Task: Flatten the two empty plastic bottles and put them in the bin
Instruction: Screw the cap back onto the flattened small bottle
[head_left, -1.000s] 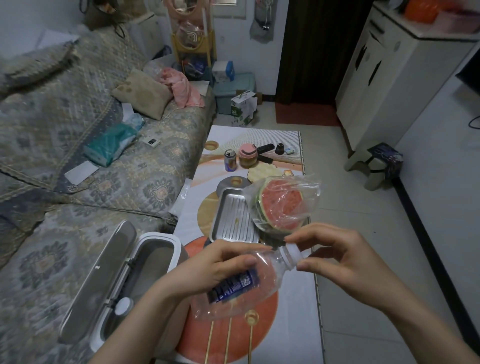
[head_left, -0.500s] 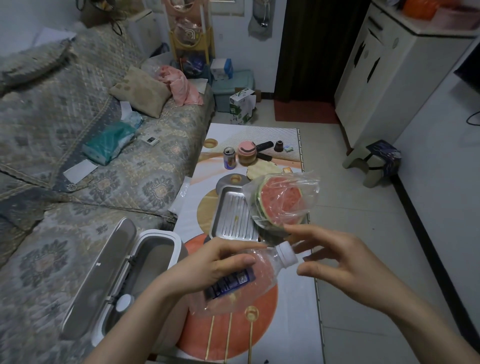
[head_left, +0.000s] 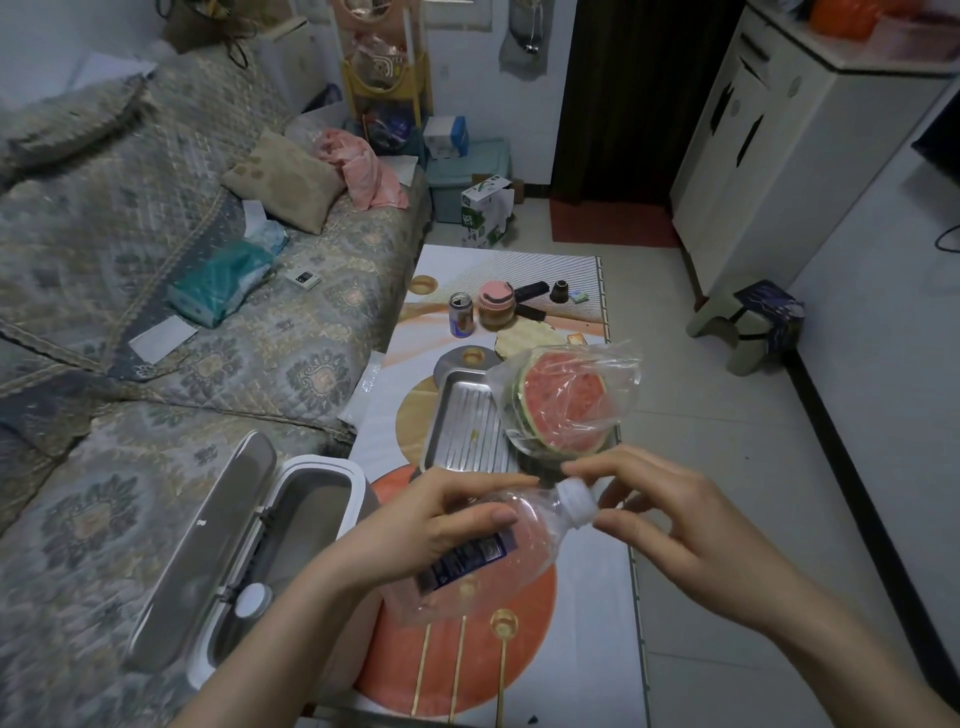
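Observation:
A clear plastic bottle (head_left: 519, 540) with a dark blue label and a white cap (head_left: 577, 501) is held tilted above the table, with the cap pointing up and to the right. My left hand (head_left: 431, 519) grips its body, thumb on top. My right hand (head_left: 675, 519) is at the cap with its fingers spread, thumb and forefinger on either side of the cap and a small gap showing. A white bin (head_left: 311, 467) stands to the left of the bottle with its grey lid (head_left: 208, 545) swung open. I see only one bottle.
On the low patterned table (head_left: 587, 649) beyond the bottle lie a ribbed metal tray (head_left: 462, 431) and a bagged watermelon half (head_left: 566, 405). A can (head_left: 461, 314) and a pink jar (head_left: 496, 304) stand farther back. A sofa (head_left: 182, 338) lines the left side and a stool (head_left: 748, 322) stands at the right.
One second ago my right fingers pinched the cap. They then let go and drew back, and now they are close around the cap again. My left hand still holds the bottle.

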